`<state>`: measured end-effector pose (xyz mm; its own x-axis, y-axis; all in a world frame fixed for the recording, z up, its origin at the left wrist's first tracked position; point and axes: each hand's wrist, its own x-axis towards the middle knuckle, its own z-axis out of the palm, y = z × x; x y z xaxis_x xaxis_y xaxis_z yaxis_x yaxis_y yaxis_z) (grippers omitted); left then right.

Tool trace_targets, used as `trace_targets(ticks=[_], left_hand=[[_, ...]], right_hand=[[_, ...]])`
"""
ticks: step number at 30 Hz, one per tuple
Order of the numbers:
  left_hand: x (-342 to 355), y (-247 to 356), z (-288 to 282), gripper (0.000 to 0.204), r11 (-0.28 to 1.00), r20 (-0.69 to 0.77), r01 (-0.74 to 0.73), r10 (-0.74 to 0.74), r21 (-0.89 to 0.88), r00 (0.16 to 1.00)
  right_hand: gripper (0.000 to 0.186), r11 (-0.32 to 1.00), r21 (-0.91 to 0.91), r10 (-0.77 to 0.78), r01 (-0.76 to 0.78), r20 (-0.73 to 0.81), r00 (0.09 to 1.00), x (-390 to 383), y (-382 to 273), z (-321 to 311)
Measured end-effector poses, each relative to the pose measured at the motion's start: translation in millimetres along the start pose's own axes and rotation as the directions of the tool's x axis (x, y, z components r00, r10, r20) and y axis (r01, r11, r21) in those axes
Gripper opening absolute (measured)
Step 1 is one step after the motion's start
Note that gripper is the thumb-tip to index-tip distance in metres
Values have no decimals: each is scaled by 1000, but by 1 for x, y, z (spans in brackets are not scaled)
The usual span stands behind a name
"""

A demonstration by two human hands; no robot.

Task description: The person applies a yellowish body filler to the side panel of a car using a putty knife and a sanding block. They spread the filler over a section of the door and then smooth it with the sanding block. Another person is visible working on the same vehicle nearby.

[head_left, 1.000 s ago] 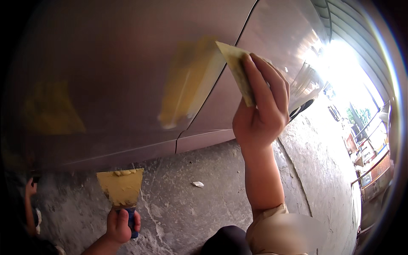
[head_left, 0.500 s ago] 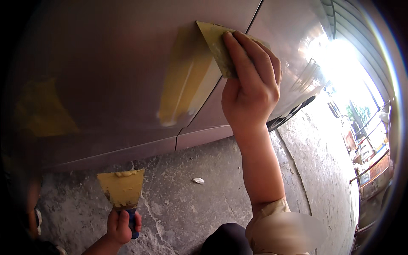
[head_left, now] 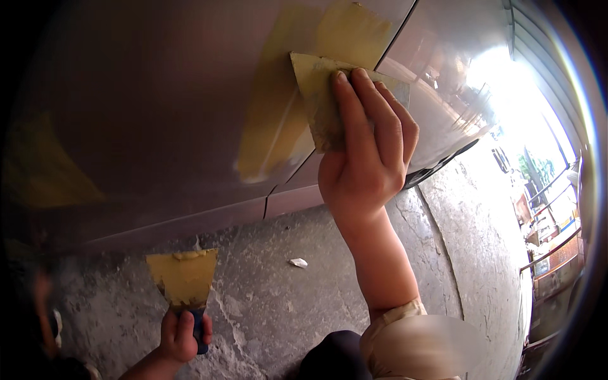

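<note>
With my right hand (head_left: 370, 139) I press a flat, putty-smeared spreader (head_left: 315, 95) against a car door (head_left: 164, 114); fingers lie along its face, the thumb is mostly hidden. Yellow putty (head_left: 269, 133) coats the panel around the spreader, with a fresh-looking patch (head_left: 354, 35) above it, beside the door gap. A paler streak runs through the lower putty. Low on the left, my left hand (head_left: 180, 339) grips the dark blue handle of a putty knife (head_left: 183, 275), held blade up. Yellow putty covers its blade, with a thicker ridge along the top edge.
Another yellow putty patch (head_left: 50, 168) lies on the panel at far left. Below the car is a rough concrete floor (head_left: 285, 291) with a small white scrap (head_left: 297, 262). A wheel (head_left: 440, 166) shows at right. Part of another person (head_left: 47, 316) appears at the left edge.
My right hand has drawn the spreader downward over the panel, and a yellow patch now shows above it. The putty knife in my left hand has barely moved.
</note>
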<state>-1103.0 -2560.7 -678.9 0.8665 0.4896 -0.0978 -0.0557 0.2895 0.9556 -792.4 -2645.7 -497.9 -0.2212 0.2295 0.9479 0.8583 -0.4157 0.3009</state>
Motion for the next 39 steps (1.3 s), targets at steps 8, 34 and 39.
trace_targets(ticks=[8,34,39], left_hand=[[1,-1,-1,41,1000,29,1,-1,26,1000],[-3,-1,-5,41,999,64,18,-20,32,998],[-4,1,-4,40,999,78,26,-28,35,997]], right_hand=[[35,1000,-21,-17,18,45,999,-27,-14,3],[35,998,-3,63,-63,77,995,-116,-49,24],[38,998,-16,60,-59,110,992,-132,-54,26]])
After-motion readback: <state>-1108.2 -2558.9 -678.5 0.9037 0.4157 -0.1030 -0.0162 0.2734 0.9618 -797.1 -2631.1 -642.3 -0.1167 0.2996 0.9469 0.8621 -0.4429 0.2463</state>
